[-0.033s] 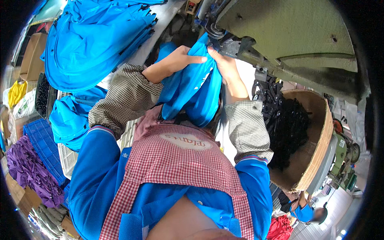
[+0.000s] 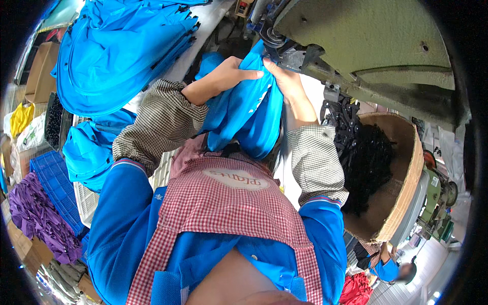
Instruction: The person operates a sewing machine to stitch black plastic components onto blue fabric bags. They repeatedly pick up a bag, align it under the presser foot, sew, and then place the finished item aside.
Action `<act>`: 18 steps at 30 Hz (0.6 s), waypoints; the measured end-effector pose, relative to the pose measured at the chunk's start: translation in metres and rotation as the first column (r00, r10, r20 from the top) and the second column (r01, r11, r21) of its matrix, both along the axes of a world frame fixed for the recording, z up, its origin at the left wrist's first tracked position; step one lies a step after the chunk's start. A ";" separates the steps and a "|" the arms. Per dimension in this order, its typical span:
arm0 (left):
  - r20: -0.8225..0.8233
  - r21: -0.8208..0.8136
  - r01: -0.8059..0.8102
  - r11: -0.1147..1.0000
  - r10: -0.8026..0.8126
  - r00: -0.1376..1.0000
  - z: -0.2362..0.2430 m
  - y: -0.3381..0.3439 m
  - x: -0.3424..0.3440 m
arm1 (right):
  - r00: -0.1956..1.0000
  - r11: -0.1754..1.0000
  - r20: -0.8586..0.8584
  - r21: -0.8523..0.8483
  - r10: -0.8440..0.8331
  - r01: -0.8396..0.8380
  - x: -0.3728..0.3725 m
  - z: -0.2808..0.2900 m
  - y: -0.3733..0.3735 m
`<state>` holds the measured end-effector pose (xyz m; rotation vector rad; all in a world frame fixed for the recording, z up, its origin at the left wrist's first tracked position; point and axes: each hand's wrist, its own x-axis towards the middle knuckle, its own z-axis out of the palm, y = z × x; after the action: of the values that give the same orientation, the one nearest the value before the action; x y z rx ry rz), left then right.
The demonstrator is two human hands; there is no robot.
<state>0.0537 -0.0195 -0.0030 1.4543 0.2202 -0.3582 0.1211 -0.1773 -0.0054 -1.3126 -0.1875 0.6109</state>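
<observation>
A bright blue cloth (image 2: 239, 117) with small white marks hangs in folds between my hands, its upper end reaching up to the metal working end (image 2: 278, 48) of a green machine. My left hand (image 2: 227, 77) pinches the cloth from the left, thumb pointing right. On the other side, my right hand (image 2: 285, 84) grips its upper edge with the thumb close against the metal part. The lower folds drop in front of my red checked apron (image 2: 218, 208). Where the cloth meets the machine, details are too small to make out.
The machine's wide green body (image 2: 366, 51) overhangs the right. Below it stands a cardboard box (image 2: 401, 203) with black parts (image 2: 363, 168). Blue cloth piles (image 2: 117, 56) lie at left, near a blue crate (image 2: 58, 188) and purple cloth (image 2: 43, 218). Another person (image 2: 389, 269) is farther back, lower right.
The hanging folds of the blue cloth have shifted very slightly to the right. Both hands keep almost the same place and grip.
</observation>
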 end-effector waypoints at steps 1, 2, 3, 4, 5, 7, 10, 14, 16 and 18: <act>0.015 0.013 -0.005 1.000 0.005 1.000 0.005 -0.003 0.000 | 0.990 0.991 0.120 -0.118 0.077 -0.062 0.016 -0.014 -0.009; 0.022 0.024 -0.008 1.000 0.008 1.000 0.002 -0.003 0.000 | 0.981 0.986 0.172 -0.155 0.091 -0.064 0.019 -0.014 -0.009; 0.029 0.035 -0.010 0.999 0.009 1.000 -0.004 -0.003 0.002 | 0.969 0.979 0.223 -0.193 0.107 -0.063 0.021 -0.014 -0.009; 0.034 0.045 -0.014 0.999 0.013 0.999 -0.007 -0.003 0.004 | 0.954 0.971 0.270 -0.232 0.126 -0.062 0.020 -0.012 -0.008; 0.041 0.037 -0.038 0.999 0.036 0.998 -0.009 -0.002 0.004 | 0.924 0.978 0.381 -0.182 -0.025 0.102 0.004 -0.007 -0.002; 0.056 0.020 -0.079 0.997 0.078 0.995 -0.011 -0.001 0.003 | 1.000 0.995 -0.017 -0.096 -0.019 0.017 0.003 -0.011 -0.004; 0.095 0.046 -0.019 0.999 0.014 0.995 -0.017 0.002 0.009 | 0.986 0.987 -0.163 -0.162 -0.037 0.011 0.009 -0.012 -0.007; -0.092 -0.170 -0.069 0.983 0.054 0.994 -0.015 -0.006 0.004 | 0.996 0.973 0.084 -0.229 0.040 -0.020 -0.001 -0.022 -0.019; -0.041 -0.045 0.022 0.999 -0.024 0.999 -0.015 0.005 -0.003 | 0.993 1.000 0.117 -0.005 -0.005 0.006 -0.013 -0.034 -0.054; -0.005 -0.113 0.070 0.991 -0.071 0.997 -0.016 0.016 -0.009 | 0.913 0.835 0.316 -0.403 -0.259 0.376 -0.009 -0.074 -0.152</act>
<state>0.0449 -0.0034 -0.0194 1.3518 0.1536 -0.4288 0.1126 -0.3296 -0.0797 -1.8362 -0.0213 0.1977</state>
